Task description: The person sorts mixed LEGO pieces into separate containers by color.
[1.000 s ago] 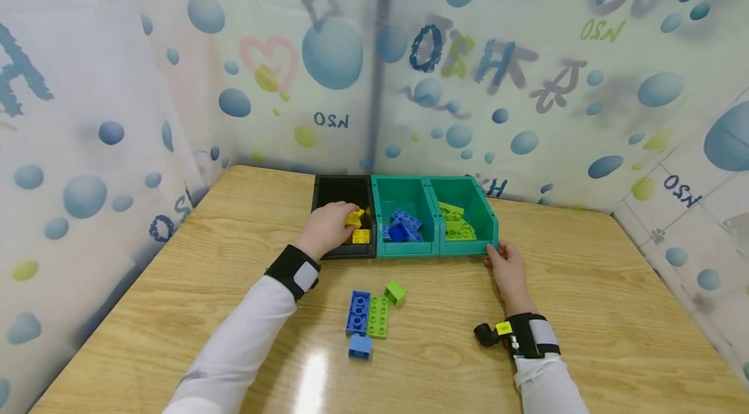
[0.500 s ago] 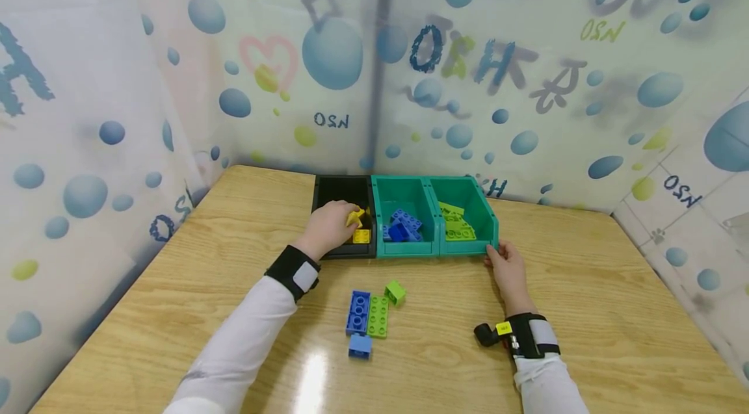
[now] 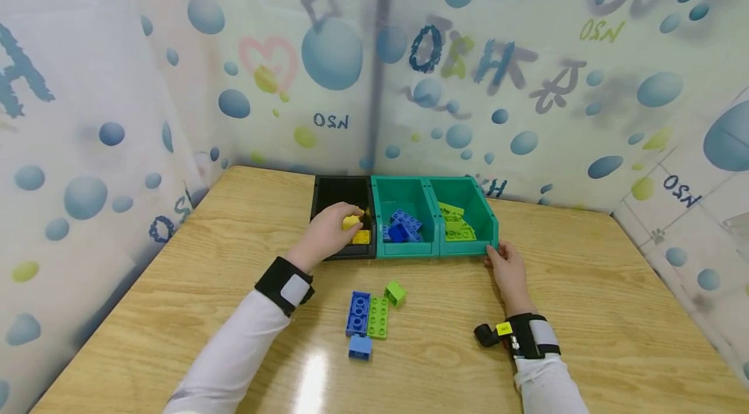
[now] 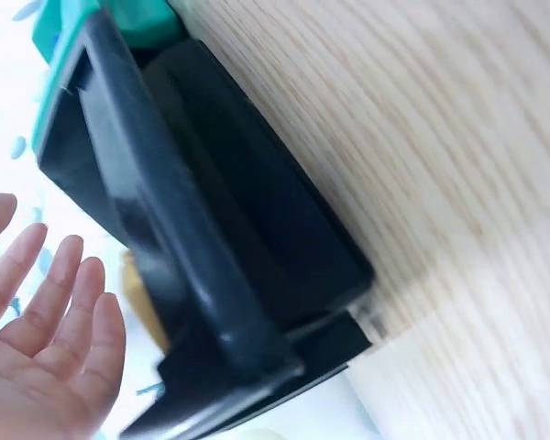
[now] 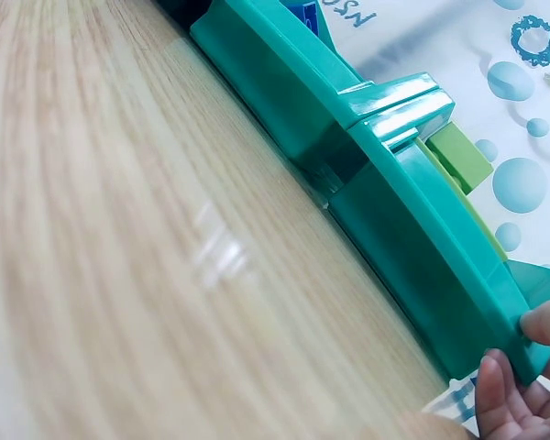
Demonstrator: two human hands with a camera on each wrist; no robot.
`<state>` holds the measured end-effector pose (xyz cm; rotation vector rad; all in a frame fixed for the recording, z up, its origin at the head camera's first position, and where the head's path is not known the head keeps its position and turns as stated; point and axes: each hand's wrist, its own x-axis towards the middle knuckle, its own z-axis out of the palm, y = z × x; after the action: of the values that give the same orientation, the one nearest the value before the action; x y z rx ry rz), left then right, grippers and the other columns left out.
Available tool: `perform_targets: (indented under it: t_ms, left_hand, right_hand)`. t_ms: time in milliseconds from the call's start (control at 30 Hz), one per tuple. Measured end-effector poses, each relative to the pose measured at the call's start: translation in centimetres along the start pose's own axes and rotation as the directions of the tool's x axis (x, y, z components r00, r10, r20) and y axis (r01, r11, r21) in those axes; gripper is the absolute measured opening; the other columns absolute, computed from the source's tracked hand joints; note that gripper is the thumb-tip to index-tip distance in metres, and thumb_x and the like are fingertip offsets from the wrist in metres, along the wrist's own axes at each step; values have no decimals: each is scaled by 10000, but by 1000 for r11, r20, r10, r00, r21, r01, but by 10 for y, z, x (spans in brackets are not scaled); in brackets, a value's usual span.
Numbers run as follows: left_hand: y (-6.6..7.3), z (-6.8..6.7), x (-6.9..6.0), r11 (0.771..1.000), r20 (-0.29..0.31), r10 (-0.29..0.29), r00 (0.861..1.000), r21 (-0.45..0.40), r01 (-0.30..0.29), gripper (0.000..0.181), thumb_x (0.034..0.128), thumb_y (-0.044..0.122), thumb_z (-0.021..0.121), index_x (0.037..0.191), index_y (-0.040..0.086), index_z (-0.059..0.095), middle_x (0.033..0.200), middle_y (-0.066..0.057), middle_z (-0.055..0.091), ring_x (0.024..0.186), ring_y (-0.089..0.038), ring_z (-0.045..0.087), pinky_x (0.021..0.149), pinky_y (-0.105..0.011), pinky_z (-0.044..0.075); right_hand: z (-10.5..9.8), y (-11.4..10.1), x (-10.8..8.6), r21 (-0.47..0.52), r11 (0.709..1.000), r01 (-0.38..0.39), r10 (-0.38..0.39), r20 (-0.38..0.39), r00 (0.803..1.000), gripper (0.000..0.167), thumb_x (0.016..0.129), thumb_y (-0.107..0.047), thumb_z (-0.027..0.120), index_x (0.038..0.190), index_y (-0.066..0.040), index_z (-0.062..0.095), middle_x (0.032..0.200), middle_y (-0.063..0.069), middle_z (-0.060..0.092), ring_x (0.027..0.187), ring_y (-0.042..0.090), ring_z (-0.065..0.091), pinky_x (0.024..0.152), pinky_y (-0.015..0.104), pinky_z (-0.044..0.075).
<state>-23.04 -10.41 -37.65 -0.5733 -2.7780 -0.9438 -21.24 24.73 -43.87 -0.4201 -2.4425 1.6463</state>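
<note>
My left hand (image 3: 328, 232) is over the front of the black bin (image 3: 345, 188). In the left wrist view its palm shows and its fingers are loosely extended, with no brick in them. Yellow bricks (image 3: 361, 236) lie in that bin, partly hidden by the hand; a yellow edge (image 4: 145, 302) shows past the bin wall in the left wrist view. With thumb and fingers, my right hand (image 3: 508, 271) grips the front right corner of the right green bin (image 3: 468, 248), as the right wrist view also shows at its rim (image 5: 504, 316).
The middle green bin (image 3: 406, 249) holds blue bricks (image 3: 404, 225); lime bricks (image 3: 458, 225) are in the right one. Before the bins lie a dark blue brick (image 3: 358, 313), a light blue brick (image 3: 359, 348), a long lime brick (image 3: 378, 318) and a small lime brick (image 3: 395, 294).
The left hand's fingers have spread from the yellow piece they were holding, and the wrist has drawn slightly back and left. My right hand and the loose bricks stay as they were.
</note>
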Motion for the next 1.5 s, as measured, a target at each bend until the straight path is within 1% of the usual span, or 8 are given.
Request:
perform_targets:
  t_ms: [333, 467, 600, 767, 1000, 1167, 1300, 1500]
  left_hand:
    - [15, -5, -23, 993, 23, 115, 993, -6, -115, 256, 894, 160, 651, 1113, 28, 650, 1124, -124, 648, 1017, -268, 615, 886, -397, 511]
    - [22, -5, -34, 988, 79, 149, 986, 25, -151, 277, 891, 181, 660, 1124, 31, 648, 1117, -115, 656, 1021, -257, 612, 899, -392, 506]
    - [27, -3, -46, 988, 180, 144, 973, 37, -153, 312, 896, 212, 657, 1166, 58, 631, 1161, -91, 637, 1082, -241, 596, 924, -389, 496]
    - [31, -3, -57, 989, 326, 135, 936, 15, -148, 425, 910, 271, 634, 1274, 64, 563, 1260, -103, 585, 1161, -256, 554, 967, -410, 469]
    - [35, -2, -68, 980, 423, 185, 887, -17, -197, 494, 884, 303, 666, 1300, 66, 544, 1300, -133, 538, 1164, -266, 540, 959, -409, 473]
    - [39, -2, -74, 984, 524, 158, 837, -16, -176, 632, 829, 388, 714, 1361, 129, 492, 1432, -153, 411, 1277, -294, 449, 1018, -449, 423]
    - [40, 1, -78, 982, 580, 151, 801, 7, -191, 741, 759, 450, 760, 1377, 158, 473, 1480, -162, 347, 1316, -310, 410, 1051, -474, 385]
    - [40, 6, -81, 974, 615, 151, 774, 43, -224, 780, 720, 472, 783, 1369, 158, 484, 1477, -154, 356, 1336, -332, 375, 1055, -490, 374]
  right_hand:
    - [0, 1, 0, 3, 1000, 5, -5, -4, 1000, 393, 1012, -210, 426, 1314, 43, 428, 1089, 119, 477, 746, -69, 489, 683, 65, 436]
    - [0, 1, 1, 5, 1000, 8, -8, -8, 1000, 378, 1013, -202, 424, 1303, 40, 435, 1081, 111, 476, 734, -88, 490, 685, 63, 438]
    - [1, 3, 2, 6, 1000, 13, -13, -7, 1000, 371, 1010, -191, 424, 1303, 36, 438, 1089, 110, 479, 735, -89, 493, 684, 64, 443]
    - [1, 2, 2, 5, 1000, 9, -9, -8, 1000, 377, 1011, -192, 423, 1313, 34, 434, 1104, 120, 482, 736, -87, 496, 684, 61, 441]
    - [0, 2, 2, 4, 1000, 3, -3, -8, 1000, 385, 1013, -193, 421, 1326, 31, 426, 1116, 125, 480, 743, -82, 494, 686, 58, 441]
    - [0, 2, 1, 0, 1000, -1, 1, -11, 1000, 387, 1014, -197, 416, 1329, 28, 426, 1127, 131, 479, 751, -74, 490, 686, 57, 438]
    - [0, 1, 1, -1, 1000, -4, 4, -9, 1000, 395, 1016, -205, 413, 1337, 24, 421, 1151, 138, 480, 770, -61, 487, 689, 55, 433]
    - [0, 0, 0, -2, 1000, -4, 4, -4, 1000, 391, 1016, -202, 414, 1334, 25, 422, 1139, 134, 479, 770, -62, 488, 691, 58, 436]
